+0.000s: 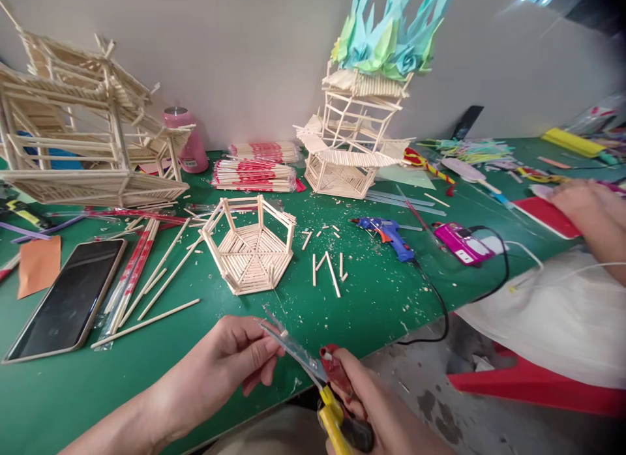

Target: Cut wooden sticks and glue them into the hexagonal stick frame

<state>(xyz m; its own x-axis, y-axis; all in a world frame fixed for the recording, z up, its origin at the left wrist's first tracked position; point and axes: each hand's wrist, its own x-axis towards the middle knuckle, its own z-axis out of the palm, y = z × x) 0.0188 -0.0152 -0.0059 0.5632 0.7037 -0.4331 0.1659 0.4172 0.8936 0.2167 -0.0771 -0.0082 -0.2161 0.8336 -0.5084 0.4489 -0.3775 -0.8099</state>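
Note:
My right hand (376,403) is closed around scissors (323,397) with yellow and black on the handle. A red part (337,370) also shows in its grip; whether it belongs to the scissors I cannot tell. The blades point up and left, towards the fingertips of my left hand (239,357). Thumb and fingers of that hand are pinched together by the blades, on something too small to name. Beyond both hands sits an octagon-like stick frame (254,249) with a slatted floor and short posts. Short cut sticks (334,272) lie to its right.
A blue glue gun (388,236) lies right of the sticks, its cord hanging over the table edge. Stick models (342,158) stand behind, one topped with paper strips. A phone (68,298) lies left. Another person's hand (581,204) rests at far right.

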